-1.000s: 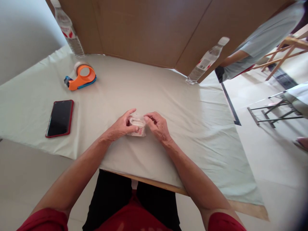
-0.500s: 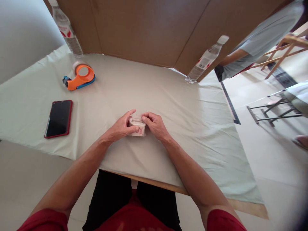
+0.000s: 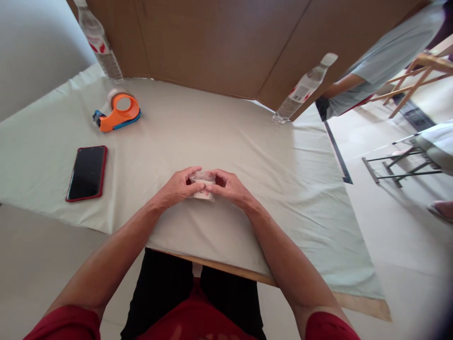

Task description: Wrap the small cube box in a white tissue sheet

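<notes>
Both hands meet over the middle of the cloth-covered table. Between them is a small white packet with red print, mostly hidden by fingers. My left hand grips its left side, thumb across the front. On the packet's right, my right hand is curled with its fingertips pinching the top edge. The packet rests on or just above the cloth; I cannot tell which.
A red-cased phone lies face up at the left. An orange tape dispenser sits behind it. Two water bottles stand against a brown cardboard screen. Another person sits at the far right.
My right hand has closed in over the packet, its fingers now curled onto the top. The left thumb shifted slightly. The packet is more covered than before.
</notes>
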The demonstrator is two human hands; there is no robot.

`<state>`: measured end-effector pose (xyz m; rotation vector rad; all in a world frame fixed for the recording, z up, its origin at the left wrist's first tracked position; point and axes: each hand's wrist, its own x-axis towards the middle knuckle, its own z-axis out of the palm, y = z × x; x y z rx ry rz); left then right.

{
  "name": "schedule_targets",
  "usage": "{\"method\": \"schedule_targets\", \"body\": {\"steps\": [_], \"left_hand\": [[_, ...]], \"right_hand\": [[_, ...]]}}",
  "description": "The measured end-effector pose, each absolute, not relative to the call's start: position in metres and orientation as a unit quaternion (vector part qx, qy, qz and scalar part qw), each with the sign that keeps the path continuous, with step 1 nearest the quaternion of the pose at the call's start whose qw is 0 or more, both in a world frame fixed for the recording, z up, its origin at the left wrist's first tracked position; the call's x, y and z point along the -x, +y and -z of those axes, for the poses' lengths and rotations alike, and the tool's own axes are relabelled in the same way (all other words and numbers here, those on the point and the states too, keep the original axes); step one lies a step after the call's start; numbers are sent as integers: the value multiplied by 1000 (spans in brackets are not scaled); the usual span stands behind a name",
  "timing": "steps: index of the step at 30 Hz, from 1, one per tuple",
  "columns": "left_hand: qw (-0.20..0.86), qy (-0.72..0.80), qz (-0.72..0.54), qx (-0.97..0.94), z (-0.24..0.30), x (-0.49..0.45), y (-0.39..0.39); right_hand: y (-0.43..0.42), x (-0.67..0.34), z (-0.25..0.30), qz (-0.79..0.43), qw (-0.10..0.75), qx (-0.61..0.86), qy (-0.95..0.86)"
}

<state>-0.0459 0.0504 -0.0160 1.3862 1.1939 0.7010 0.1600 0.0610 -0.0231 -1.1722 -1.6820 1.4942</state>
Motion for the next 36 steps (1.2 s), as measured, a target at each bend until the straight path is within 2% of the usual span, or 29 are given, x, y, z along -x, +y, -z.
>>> {"method": "schedule_targets", "body": {"steps": [4, 10, 16, 19, 24, 30, 36], "left_hand": [[506, 510, -307, -624, 23, 45, 51], [464, 495, -346, -648, 37, 44, 54], [279, 517, -431, -685, 35, 44, 51], [235, 483, -425, -729, 33, 44, 50], [227, 456, -406, -759, 35, 44, 51], [250, 445, -408, -757, 37, 45, 51], [214, 474, -402, -754, 37, 44, 48]], "right_hand": [[64, -162, 28, -500, 299, 476, -659], [64, -157, 32, -491, 321, 476, -655], [64, -151, 32, -456, 322, 510, -654], [63, -153, 34, -444, 338, 508, -656], [67, -157, 33, -431, 341, 514, -659], [87, -149, 21, -436, 294, 506, -683], [93, -142, 16, -476, 289, 496, -667]]}}
